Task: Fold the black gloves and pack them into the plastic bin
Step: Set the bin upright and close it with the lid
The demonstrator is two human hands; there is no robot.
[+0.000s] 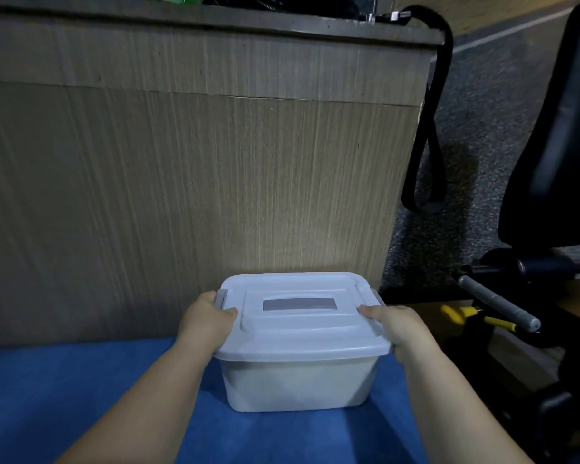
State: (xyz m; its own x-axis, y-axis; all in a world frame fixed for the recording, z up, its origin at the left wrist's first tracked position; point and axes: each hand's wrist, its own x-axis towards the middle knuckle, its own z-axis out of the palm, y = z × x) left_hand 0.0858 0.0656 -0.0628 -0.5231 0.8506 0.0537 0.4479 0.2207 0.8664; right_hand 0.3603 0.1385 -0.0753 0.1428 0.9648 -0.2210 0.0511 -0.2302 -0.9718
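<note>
A white translucent plastic bin (297, 383) sits on the blue surface (64, 390) in front of me, its white lid (298, 333) on top with a grey handle strip in the middle. My left hand (206, 324) grips the bin's left side at the grey latch, thumb on the lid. My right hand (397, 324) grips the right side the same way. No black gloves are in view; the bin's inside is hidden by the lid.
A wooden desk panel (181, 179) rises right behind the bin. A black strap (429, 139) hangs off its right corner. To the right stand a black office chair (549, 145) and yellow-handled tools (462, 314) on a low box.
</note>
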